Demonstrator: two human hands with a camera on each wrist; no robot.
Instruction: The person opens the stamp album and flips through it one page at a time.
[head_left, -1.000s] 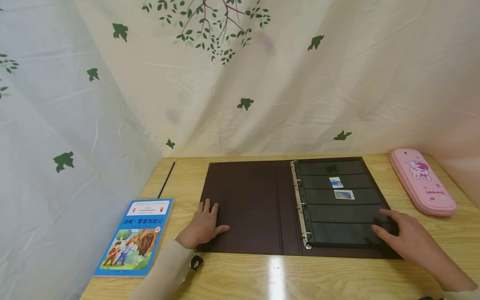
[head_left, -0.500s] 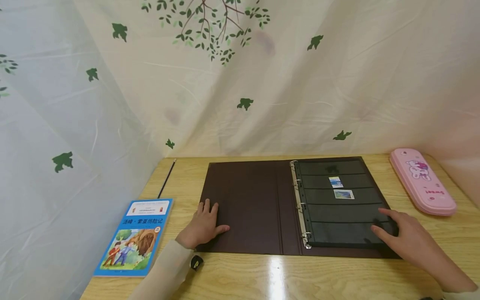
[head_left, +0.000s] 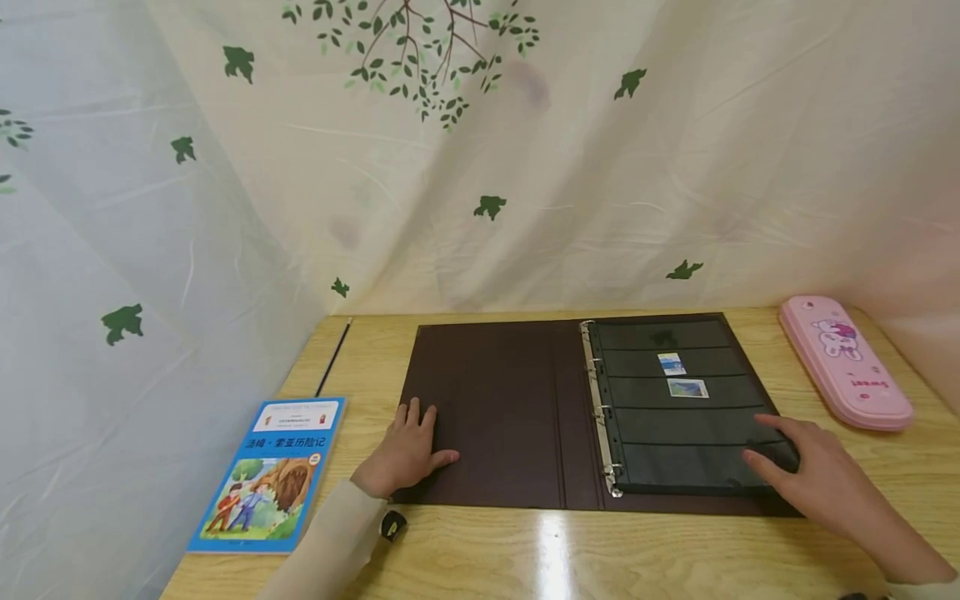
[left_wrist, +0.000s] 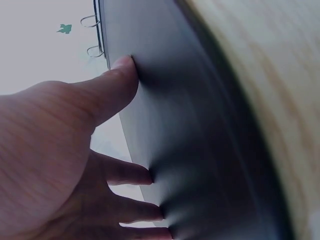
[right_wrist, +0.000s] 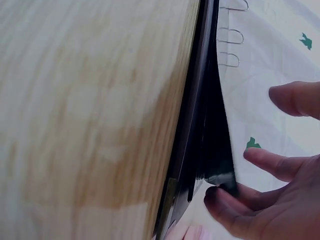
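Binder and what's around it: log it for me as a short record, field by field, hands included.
Binder: open on the table
Black page: right side, outer corner raised
Upper stamp: second row from top
Lower stamp: third row
Left hand: rests on left cover
Right hand: touches the page's raised corner
Left of binder: blue book, dark pencil
Right of binder: pink case

Right grip [right_wrist: 292, 187], fingers [right_wrist: 227, 207] at the raised corner of a black page [right_wrist: 218, 135], metal rings [right_wrist: 231, 36] beyond
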